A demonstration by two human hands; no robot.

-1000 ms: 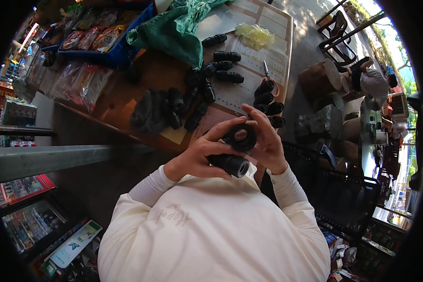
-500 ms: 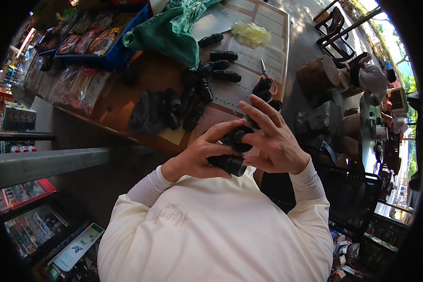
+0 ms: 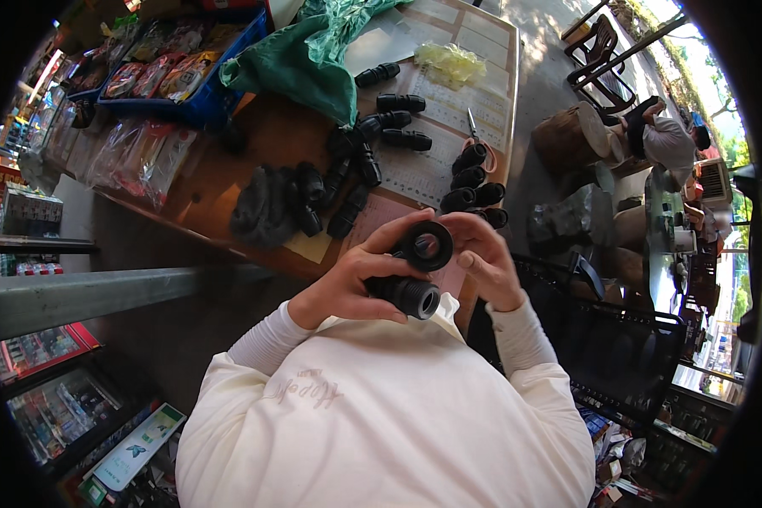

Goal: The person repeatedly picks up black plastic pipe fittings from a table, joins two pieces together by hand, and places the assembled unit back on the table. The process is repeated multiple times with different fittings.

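Wooden table [image 3: 271,127] lies far; nearer, the left hand [image 3: 334,286] grips a round black cap [image 3: 411,249] and ribbed black tube [image 3: 400,293], back ends hidden; the right hand [image 3: 491,267] opens loosely alongside, contact unclear.

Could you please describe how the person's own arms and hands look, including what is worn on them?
The left hand and right hand are bare, without gloves. Close-fitting, wrinkled white sleeves reach about to the wrists, emerging from a looser cream shirt.
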